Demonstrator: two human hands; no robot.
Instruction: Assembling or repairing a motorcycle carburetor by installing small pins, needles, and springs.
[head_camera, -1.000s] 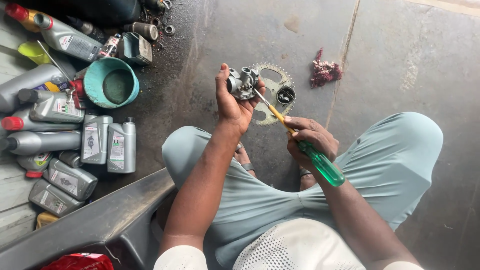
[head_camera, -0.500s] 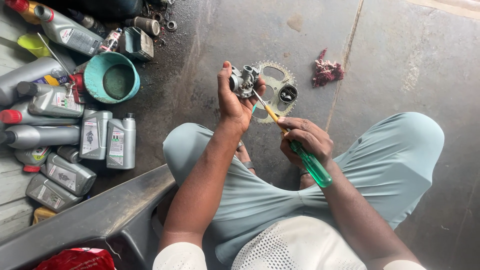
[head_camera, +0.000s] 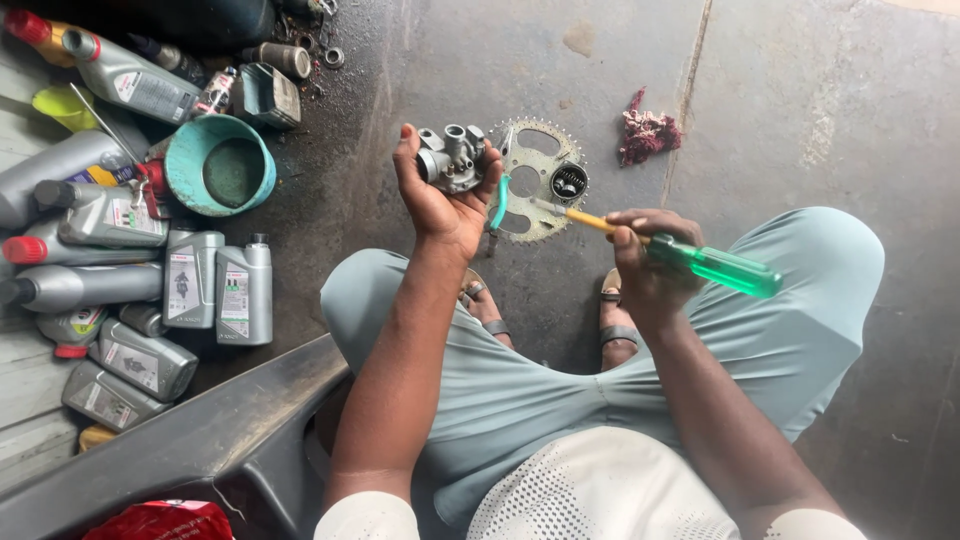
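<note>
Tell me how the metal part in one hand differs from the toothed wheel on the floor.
The metal part is a chunky grey block with stubby tubes; the toothed wheel is a flat ring with cut-outs. The metal part is held up in the left hand, while the toothed wheel lies flat on the concrete floor. Both are dull grey metal.
</note>
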